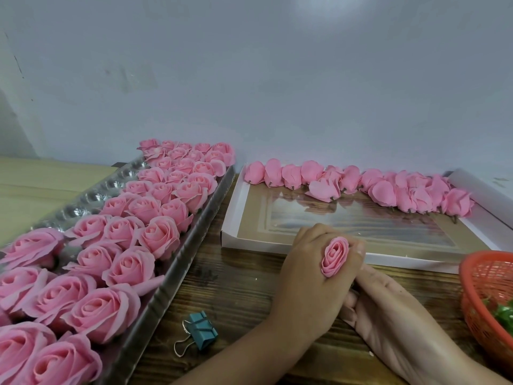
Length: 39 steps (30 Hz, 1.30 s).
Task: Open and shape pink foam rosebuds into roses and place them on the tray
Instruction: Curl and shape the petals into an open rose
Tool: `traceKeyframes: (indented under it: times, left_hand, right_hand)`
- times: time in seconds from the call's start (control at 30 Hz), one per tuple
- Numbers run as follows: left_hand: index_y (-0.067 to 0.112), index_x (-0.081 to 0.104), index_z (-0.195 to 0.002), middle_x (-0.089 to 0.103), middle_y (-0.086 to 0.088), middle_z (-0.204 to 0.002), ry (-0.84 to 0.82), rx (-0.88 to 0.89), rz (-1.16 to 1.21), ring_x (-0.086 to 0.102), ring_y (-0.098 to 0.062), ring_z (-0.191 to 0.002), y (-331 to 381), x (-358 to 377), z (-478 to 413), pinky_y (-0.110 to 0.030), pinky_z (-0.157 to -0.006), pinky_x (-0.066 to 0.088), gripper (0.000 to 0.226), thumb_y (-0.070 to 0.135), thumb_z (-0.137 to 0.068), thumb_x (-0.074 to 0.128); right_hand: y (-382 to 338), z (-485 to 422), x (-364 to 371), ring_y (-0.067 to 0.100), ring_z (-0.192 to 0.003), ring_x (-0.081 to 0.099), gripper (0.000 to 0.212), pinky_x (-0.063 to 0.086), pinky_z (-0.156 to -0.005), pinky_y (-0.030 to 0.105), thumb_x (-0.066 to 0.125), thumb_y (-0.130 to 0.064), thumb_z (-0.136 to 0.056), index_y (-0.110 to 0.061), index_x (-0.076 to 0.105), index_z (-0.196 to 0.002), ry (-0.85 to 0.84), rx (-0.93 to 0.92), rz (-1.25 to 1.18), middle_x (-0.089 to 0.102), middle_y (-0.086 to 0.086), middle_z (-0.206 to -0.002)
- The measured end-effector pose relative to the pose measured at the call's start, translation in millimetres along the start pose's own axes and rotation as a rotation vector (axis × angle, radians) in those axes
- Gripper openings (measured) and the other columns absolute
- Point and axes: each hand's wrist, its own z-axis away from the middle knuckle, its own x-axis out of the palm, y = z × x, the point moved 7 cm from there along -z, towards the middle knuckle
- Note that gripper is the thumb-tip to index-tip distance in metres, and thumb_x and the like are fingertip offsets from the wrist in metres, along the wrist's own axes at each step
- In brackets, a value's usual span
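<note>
Wooden tabletop (pixel 244 295). At left, a long clear plastic tray (pixel 91 195), mostly filled with rows of opened pink foam roses (pixel 159 236). Right of it, a shallow white box (pixel 231 215) with closed pink buds (pixel 383 193) heaped along its far edge. Red mesh basket (pixel 477 282) at right edge, something green inside.

Left hand (pixel 308 282) is curled around one pink rosebud (pixel 335 257), held above the tabletop just before the box. Right hand (pixel 388 309) has its fingers tucked under the left; its grip cannot be told. Teal binder clip (pixel 202 330) lies near the tray.
</note>
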Motion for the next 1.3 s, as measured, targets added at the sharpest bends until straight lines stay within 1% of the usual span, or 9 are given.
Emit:
traceKeyframes:
  times: [0.1,0.17,0.3,0.4,0.67,0.83,1.1,1.2,1.3]
  left_hand:
    - [0.027,0.062,-0.084,0.059,0.01,-0.086,0.008,-0.027,0.037,0.056,-0.009,-0.092,-3.7,-1.1,-0.7,-0.031,-0.082,0.047,0.017,0.04,-0.087,0.051]
    - [0.023,0.064,-0.087,0.06,0.01,-0.088,0.032,-0.056,0.072,0.057,-0.01,-0.093,-5.4,-2.5,-0.3,-0.029,-0.081,0.048,0.024,0.043,-0.085,0.051]
    - [0.018,0.066,-0.089,0.062,0.005,-0.09,0.058,-0.118,0.153,0.06,-0.01,-0.091,-11.4,-3.6,-0.3,-0.027,-0.079,0.05,0.033,0.045,-0.083,0.05]
    - [0.015,0.065,-0.088,0.064,0.0,-0.089,0.054,-0.131,0.161,0.061,-0.011,-0.087,-12.7,-2.8,0.0,-0.028,-0.076,0.051,0.03,0.041,-0.085,0.052]
    - [0.019,0.068,-0.085,0.067,0.0,-0.081,0.028,-0.17,0.178,0.063,-0.007,-0.078,-14.5,-0.7,2.1,-0.023,-0.07,0.051,0.022,0.036,-0.088,0.054]
    - [0.017,0.064,-0.081,0.067,0.0,-0.078,0.041,-0.151,0.104,0.064,-0.012,-0.076,-13.2,-1.6,2.4,-0.033,-0.07,0.052,0.036,0.049,-0.083,0.049]
    - [0.023,0.056,-0.08,0.058,0.006,-0.07,0.023,-0.023,-0.019,0.057,-0.011,-0.066,-4.0,-0.4,3.2,-0.037,-0.061,0.05,0.023,0.045,-0.086,0.052]
    - [0.02,0.057,-0.078,0.059,0.001,-0.07,0.035,-0.025,0.045,0.058,-0.013,-0.066,-3.6,-3.0,1.9,-0.034,-0.061,0.05,0.028,0.046,-0.086,0.051]
    - [0.02,0.059,-0.079,0.063,0.001,-0.075,0.04,-0.066,0.122,0.062,-0.013,-0.071,-7.2,-4.5,0.0,-0.031,-0.066,0.051,0.03,0.048,-0.083,0.051]
  right_hand:
    - [0.7,-0.7,-3.0,0.008,-0.045,0.053,0.042,0.044,-0.042,0.018,0.051,-0.023,-0.08,0.001,0.062,-0.113,0.011,0.007,-0.022,0.064,0.005,-0.064]
    - [2.1,-2.0,-7.6,0.012,-0.052,0.057,0.051,0.047,-0.045,0.02,0.055,-0.023,-0.077,0.002,0.062,-0.121,0.036,0.02,-0.044,0.067,0.014,-0.083]
    - [5.3,-3.2,-12.5,0.03,-0.088,0.064,0.043,0.055,-0.056,0.024,0.058,-0.021,-0.077,0.003,0.07,-0.11,0.049,0.074,-0.02,0.067,0.025,-0.118]
    - [4.3,-3.2,-10.6,0.027,-0.083,0.071,0.028,0.058,-0.06,0.025,0.059,-0.019,-0.075,-0.005,0.079,-0.09,0.042,0.07,-0.024,0.07,0.024,-0.112]
    - [4.8,-3.7,-10.2,0.023,-0.071,0.072,0.026,0.057,-0.056,0.025,0.061,-0.017,-0.073,-0.004,0.078,-0.087,0.05,0.066,-0.039,0.073,0.022,-0.1]
    - [6.1,-3.2,-9.9,0.022,-0.063,0.07,0.034,0.056,-0.05,0.024,0.06,-0.015,-0.073,0.003,0.066,-0.101,0.029,0.059,0.015,0.07,0.025,-0.093]
    - [2.4,-1.6,-6.4,0.016,-0.047,0.064,0.023,0.046,-0.036,0.018,0.051,0.001,-0.081,-0.002,0.073,-0.075,0.069,0.015,0.051,0.068,0.019,-0.068]
    - [3.2,-1.7,-6.8,0.016,-0.051,0.065,0.021,0.046,-0.036,0.019,0.055,-0.004,-0.077,0.005,0.065,-0.093,0.072,0.032,0.052,0.069,0.02,-0.073]
    - [2.5,-1.9,-6.4,0.016,-0.056,0.068,0.025,0.05,-0.039,0.019,0.058,-0.01,-0.074,0.005,0.069,-0.091,0.045,0.037,0.053,0.07,0.02,-0.079]
